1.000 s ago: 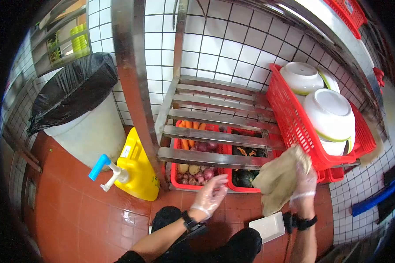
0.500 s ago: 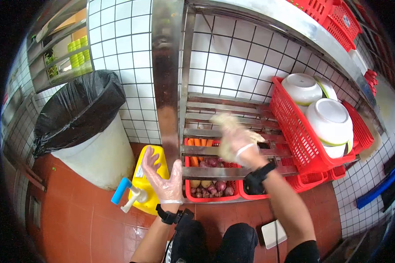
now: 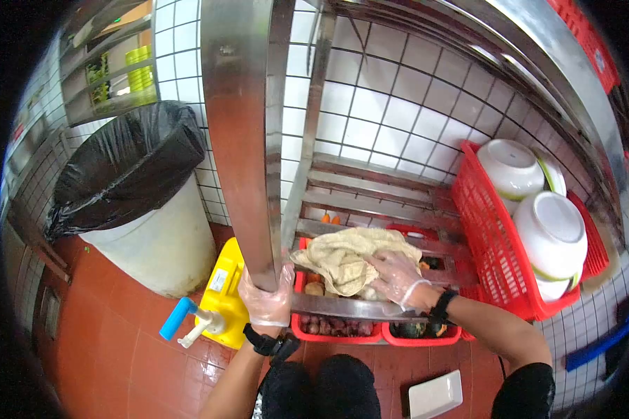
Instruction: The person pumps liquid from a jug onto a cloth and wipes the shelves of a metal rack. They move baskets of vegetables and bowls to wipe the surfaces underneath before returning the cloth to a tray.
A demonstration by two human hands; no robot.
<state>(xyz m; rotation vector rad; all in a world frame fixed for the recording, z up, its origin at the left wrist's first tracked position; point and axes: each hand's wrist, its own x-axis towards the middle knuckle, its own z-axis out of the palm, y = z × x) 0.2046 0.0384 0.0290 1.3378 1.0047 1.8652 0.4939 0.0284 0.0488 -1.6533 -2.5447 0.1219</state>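
Note:
My left hand [image 3: 267, 297], in a clear plastic glove, is wrapped round the lower end of the upright metal post [image 3: 241, 140] of the rack. Also gloved, my right hand [image 3: 397, 278] presses on a crumpled beige cloth [image 3: 349, 257], its fingers spread partly over the cloth's right side. The cloth lies across the front slats of the metal shelf [image 3: 356, 306]. Beneath the slats are red baskets, one with small purple onions [image 3: 335, 327] and one with dark green vegetables [image 3: 409, 329].
A red basket [image 3: 493, 244] of white bowls [image 3: 551, 225] stands on the shelf's right side. On the left are a bin with a black bag [image 3: 129, 164] and a yellow container [image 3: 225, 297] with a blue-handled pump. A white tray [image 3: 435, 396] lies on the floor.
My left hand has gone from open in the air to gripping the post. My right hand and the cloth have moved down to the front slats. The view has shifted closer to the rack.

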